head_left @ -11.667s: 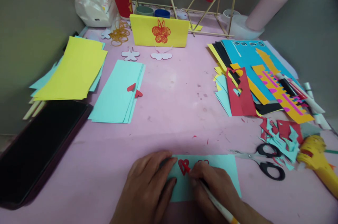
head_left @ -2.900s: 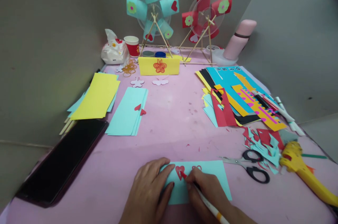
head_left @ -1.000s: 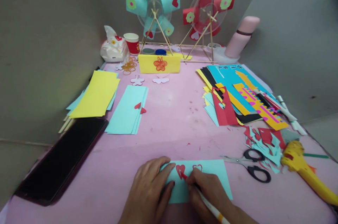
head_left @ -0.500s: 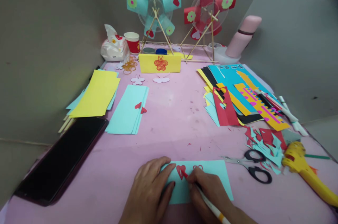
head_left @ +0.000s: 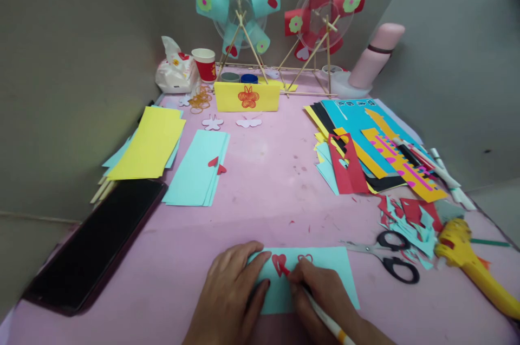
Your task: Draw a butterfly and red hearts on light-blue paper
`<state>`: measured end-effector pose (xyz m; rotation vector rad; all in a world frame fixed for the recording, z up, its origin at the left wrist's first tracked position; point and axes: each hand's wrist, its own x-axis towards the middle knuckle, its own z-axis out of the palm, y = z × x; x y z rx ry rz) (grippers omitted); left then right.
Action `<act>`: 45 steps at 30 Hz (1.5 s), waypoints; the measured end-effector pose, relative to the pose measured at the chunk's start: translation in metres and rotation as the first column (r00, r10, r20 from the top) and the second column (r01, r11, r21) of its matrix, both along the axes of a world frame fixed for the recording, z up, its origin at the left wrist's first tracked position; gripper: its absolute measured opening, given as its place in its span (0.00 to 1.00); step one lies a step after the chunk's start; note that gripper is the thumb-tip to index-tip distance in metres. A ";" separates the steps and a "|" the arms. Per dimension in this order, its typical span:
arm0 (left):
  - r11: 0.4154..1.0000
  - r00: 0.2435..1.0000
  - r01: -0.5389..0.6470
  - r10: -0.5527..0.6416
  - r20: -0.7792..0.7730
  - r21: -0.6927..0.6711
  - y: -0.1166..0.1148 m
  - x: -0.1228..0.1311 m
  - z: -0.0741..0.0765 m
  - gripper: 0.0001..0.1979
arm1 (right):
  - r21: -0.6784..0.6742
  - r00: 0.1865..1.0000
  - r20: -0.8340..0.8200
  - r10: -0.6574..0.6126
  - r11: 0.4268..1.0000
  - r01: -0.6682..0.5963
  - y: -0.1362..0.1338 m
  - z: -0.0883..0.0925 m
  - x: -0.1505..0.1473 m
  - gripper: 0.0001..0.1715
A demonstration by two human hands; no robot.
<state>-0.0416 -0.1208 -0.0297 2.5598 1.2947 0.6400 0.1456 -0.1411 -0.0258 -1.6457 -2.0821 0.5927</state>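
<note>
A light blue paper (head_left: pixel 345 280) lies flat at the near edge of the pink table. My left hand (head_left: pixel 233 285) rests on its left side, fingers spread. In my right hand (head_left: pixel 325 293) is a white marker (head_left: pixel 325 318), its red tip touching the paper at a mostly filled red heart (head_left: pixel 279 264). A second heart outline (head_left: pixel 305 257) shows partly above my right fingers. Scissors (head_left: pixel 382 253) with black handles lie just right of the paper.
A phone (head_left: pixel 101 247) and yellow sheets (head_left: pixel 150 144) lie left, near blue strips (head_left: pixel 197 169). Right are paper scraps (head_left: pixel 410 226), a yellow glue gun (head_left: pixel 471 264) and coloured sheets (head_left: pixel 349 112). Two paper wheels (head_left: pixel 239 4) stand behind a yellow card (head_left: pixel 247 97).
The view has shifted very slightly. Both hands and the marker stay in nearly the same place on the paper.
</note>
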 end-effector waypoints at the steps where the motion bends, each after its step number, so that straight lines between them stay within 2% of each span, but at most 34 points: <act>1: 1.000 1.000 -0.004 0.004 0.002 0.002 0.000 0.000 0.000 0.15 | -0.006 1.000 0.004 0.005 1.000 -0.005 0.000 0.001 0.000 0.10; 7: 1.000 1.000 -0.013 0.014 0.010 -0.002 0.001 0.000 0.001 0.15 | 0.033 0.999 -0.026 0.025 0.999 -0.024 0.000 -0.003 0.000 0.10; 12: 1.000 1.000 -0.007 0.007 0.004 0.000 0.001 0.000 0.001 0.15 | 0.012 0.998 -0.031 0.062 0.998 -0.061 0.001 0.007 0.001 0.10; 20: 1.000 1.000 -0.007 0.007 -0.001 -0.012 0.000 -0.001 0.000 0.16 | -0.020 0.999 -0.041 -0.017 1.000 0.016 0.001 0.009 0.000 0.10; 29: 1.000 1.000 -0.016 0.016 0.016 -0.017 0.000 0.000 -0.001 0.16 | 0.003 0.999 -0.040 0.008 1.000 -0.008 0.002 0.007 -0.001 0.10; 35: 1.000 1.000 -0.009 0.009 0.012 -0.003 -0.001 -0.001 -0.002 0.16 | 0.016 1.000 -0.023 0.016 1.000 -0.015 0.001 0.000 -0.002 0.10; 39: 1.000 1.000 -0.014 0.014 0.013 -0.005 0.000 0.000 -0.001 0.16 | 0.110 1.000 -0.011 -0.011 0.994 0.012 0.000 -0.008 -0.003 0.10; 42: 1.000 1.000 -0.004 0.004 0.016 0.003 0.000 0.000 0.001 0.15 | 0.155 0.997 -0.070 0.021 0.988 -0.010 -0.001 -0.016 -0.003 0.10; 45: 1.000 1.000 -0.006 0.006 0.008 -0.002 0.001 0.000 0.001 0.15 | 0.215 0.994 -0.113 -0.009 0.976 0.033 -0.001 -0.024 -0.003 0.09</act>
